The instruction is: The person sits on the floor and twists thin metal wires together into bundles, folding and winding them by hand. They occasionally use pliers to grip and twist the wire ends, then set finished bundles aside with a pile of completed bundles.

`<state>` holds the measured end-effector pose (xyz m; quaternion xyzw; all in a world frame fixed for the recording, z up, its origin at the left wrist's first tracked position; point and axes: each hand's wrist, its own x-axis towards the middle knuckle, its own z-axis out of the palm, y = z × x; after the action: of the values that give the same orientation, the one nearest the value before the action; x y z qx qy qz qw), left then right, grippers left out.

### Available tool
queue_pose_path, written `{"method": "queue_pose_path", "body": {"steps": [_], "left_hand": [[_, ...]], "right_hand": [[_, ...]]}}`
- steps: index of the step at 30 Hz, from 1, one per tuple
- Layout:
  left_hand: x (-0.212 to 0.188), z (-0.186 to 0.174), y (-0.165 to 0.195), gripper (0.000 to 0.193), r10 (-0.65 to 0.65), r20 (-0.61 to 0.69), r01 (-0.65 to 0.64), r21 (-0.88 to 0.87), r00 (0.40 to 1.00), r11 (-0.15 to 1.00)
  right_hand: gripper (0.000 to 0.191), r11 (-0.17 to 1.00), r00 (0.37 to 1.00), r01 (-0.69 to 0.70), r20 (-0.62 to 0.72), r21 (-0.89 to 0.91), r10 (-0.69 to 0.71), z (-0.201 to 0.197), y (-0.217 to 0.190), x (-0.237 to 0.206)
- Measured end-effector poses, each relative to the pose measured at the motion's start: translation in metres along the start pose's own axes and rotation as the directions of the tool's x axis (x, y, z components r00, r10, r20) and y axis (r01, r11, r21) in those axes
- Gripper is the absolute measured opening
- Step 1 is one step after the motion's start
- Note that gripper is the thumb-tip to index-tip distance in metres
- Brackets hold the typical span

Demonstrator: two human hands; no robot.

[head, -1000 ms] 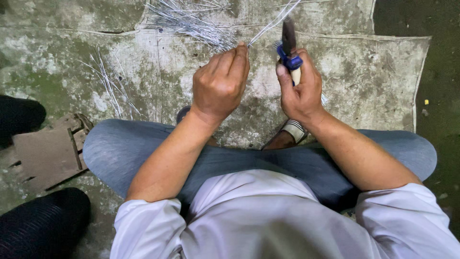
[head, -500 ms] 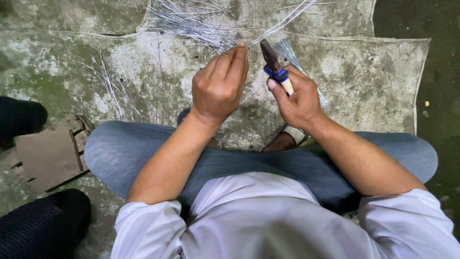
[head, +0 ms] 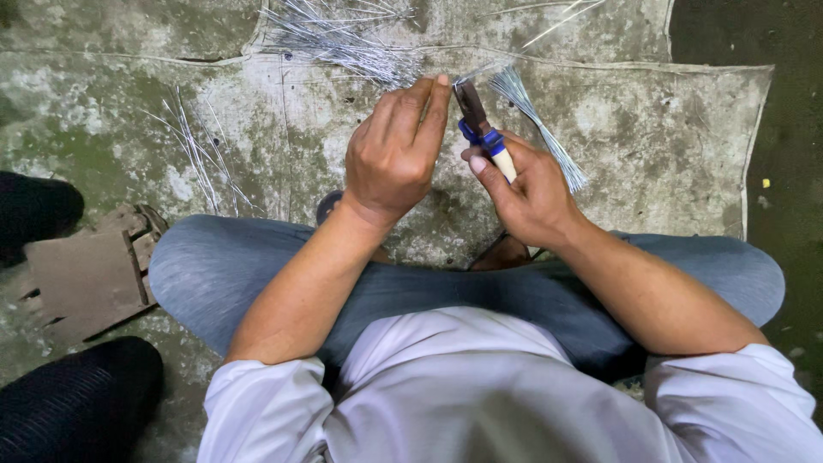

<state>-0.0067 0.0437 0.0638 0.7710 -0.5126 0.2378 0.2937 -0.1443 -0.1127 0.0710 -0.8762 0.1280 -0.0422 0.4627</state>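
Observation:
My right hand (head: 527,189) grips pliers (head: 478,124) with blue and pale handles, jaws pointing up toward my left fingertips. A small bundle of thin silvery wires (head: 536,120) fans out behind the pliers, and its top end meets the jaws. My left hand (head: 396,154) is closed with thumb and fingers pinched at the wire end beside the plier jaws. Both hands hover above my crossed legs in blue jeans (head: 231,266).
A loose pile of wires (head: 343,39) lies on the stained sheet (head: 669,129) ahead, with more strands (head: 201,159) to the left. A flat brown piece (head: 86,279) sits at left between two dark shapes (head: 34,206), (head: 77,403). Dark floor (head: 789,86) borders the right.
The pliers swung from upright to tilted left and came closer to my left fingertips. The wire bundle now hangs to the right of the pliers. My left hand barely moved.

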Motion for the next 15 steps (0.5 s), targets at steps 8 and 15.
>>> {"method": "queue_pose_path", "body": {"steps": [8, 15], "left_hand": [[-0.003, 0.011, 0.003, 0.035, -0.022, 0.029, 0.022, 0.022, 0.999, 1.0], [-0.006, 0.017, 0.002, 0.041, -0.052, 0.081, 0.052, 0.006, 0.995, 0.999]], "right_hand": [[0.024, 0.999, 1.0, 0.005, -0.028, -0.054, -0.006, 0.001, -0.005, 0.0], [0.02, 0.978, 0.994, 0.083, -0.047, -0.193, -0.094, 0.001, 0.005, 0.0]]}}
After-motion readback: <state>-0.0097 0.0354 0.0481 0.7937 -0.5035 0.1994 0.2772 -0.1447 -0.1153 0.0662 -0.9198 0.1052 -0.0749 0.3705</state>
